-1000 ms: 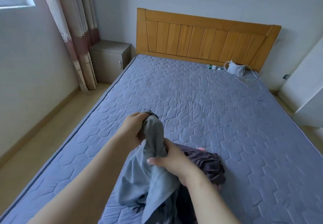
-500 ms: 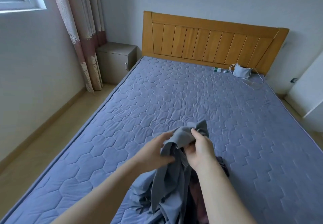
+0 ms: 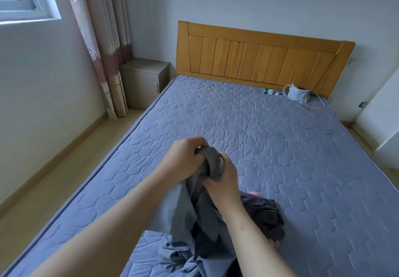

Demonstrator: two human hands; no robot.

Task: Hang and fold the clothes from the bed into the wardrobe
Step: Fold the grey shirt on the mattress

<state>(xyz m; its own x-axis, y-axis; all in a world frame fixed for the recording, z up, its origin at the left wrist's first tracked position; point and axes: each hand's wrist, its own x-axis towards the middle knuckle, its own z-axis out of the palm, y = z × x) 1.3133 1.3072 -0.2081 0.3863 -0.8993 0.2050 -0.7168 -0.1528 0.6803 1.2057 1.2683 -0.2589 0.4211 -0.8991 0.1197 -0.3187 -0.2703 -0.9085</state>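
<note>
Hands together above bed (image 3: 280, 147); left hand (image 3: 183, 158), right hand (image 3: 224, 179) gripping grey garment (image 3: 212, 164)

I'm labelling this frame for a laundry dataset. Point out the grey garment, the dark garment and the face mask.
grey garment (image 3: 183, 212): head view, the pale draped middle.
dark garment (image 3: 265, 216): head view, centre of the crumpled heap.
face mask (image 3: 299, 95): head view, its pale front panel.

A grey-blue garment (image 3: 194, 209) is hanging bunched between the left hand (image 3: 183, 160) and the right hand (image 3: 225, 182), both gripping its darker top edge, while its lower folds are trailing onto the bed (image 3: 280, 147) beneath them. A dark garment (image 3: 264, 218) is lying crumpled just right of the right wrist.
</note>
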